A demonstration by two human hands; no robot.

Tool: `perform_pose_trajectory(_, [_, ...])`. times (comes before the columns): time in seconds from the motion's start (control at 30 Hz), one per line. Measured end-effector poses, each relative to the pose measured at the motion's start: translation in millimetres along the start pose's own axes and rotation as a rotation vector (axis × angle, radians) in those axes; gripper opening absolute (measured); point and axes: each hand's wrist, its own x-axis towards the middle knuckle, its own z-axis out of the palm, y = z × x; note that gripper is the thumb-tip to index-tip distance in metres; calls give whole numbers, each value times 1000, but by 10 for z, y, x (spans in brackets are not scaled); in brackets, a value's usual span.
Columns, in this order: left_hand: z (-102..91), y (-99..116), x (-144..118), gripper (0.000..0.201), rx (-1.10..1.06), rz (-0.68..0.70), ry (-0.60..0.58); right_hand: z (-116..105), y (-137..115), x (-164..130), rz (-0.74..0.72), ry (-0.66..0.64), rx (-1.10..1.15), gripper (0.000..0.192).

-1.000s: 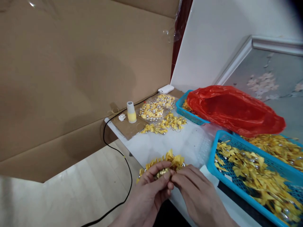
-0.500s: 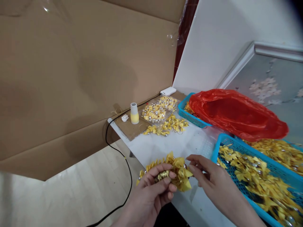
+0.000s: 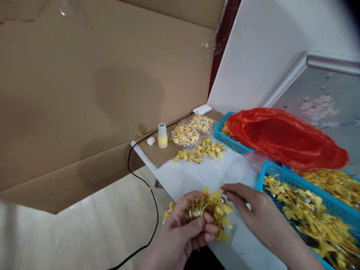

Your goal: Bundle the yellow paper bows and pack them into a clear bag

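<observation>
My left hand is wrapped round a bundle of yellow ribbon flowers on coiled gold wire. The wire loops lie between thumb and fingers, and the petals fan out on both sides of the grip. At the bundle's upper right edge, my right hand is closed in a pinch, thumb against forefinger. Whatever is between those fingertips is too small to make out. The bundle is above the front edge of a white table.
Beside my right arm stands a blue basket of yellow flowers with silver beads. Behind are a red plastic bag and another blue basket. A grey-and-yellow cone, loose flowers and a black cable are farther left.
My left hand has turned slightly and loosened, so more of the gold wire loops show. The right hand's pinch stays at the bundle's edge. The view has shifted a little.
</observation>
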Motion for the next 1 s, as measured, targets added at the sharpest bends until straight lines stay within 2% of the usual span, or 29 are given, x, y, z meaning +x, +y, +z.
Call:
perform_pose_trajectory(0.13, [-53, 19, -21, 18, -20, -11, 20, 16, -28, 356, -13, 71, -78, 22])
perform_pose_trajectory(0.23, [-94, 26, -60, 2, 5, -33, 30, 256, -13, 711, -2, 53, -109, 16])
perform_pose_trajectory(0.37, [-156, 46, -129, 4, -17, -21, 64, 656, 79, 1022, 25, 9, -125, 12])
perform_pose_trajectory(0.47, [-212, 70, -158, 5, -36, -5, 69, 788, 148, 1099, 23, -30, -76, 20])
perform_pose_trajectory(0.57, [-253, 85, -156, 6, -50, -6, 46, 715, 182, 1098, 36, -41, 20, 19])
perform_pose_trajectory(0.8, [-212, 85, -123, 8, -76, 0, 65, 245, 78, 827, 114, -82, 301, 28])
perform_pose_trajectory(0.9, [-183, 74, -105, 11, -85, 10, 94, 117, -1, 628, 138, -50, 357, 27])
perform_pose_trajectory(1.0, [-150, 61, -89, 16, -108, 26, 114, 83, -100, 397, 149, 37, 374, 22])
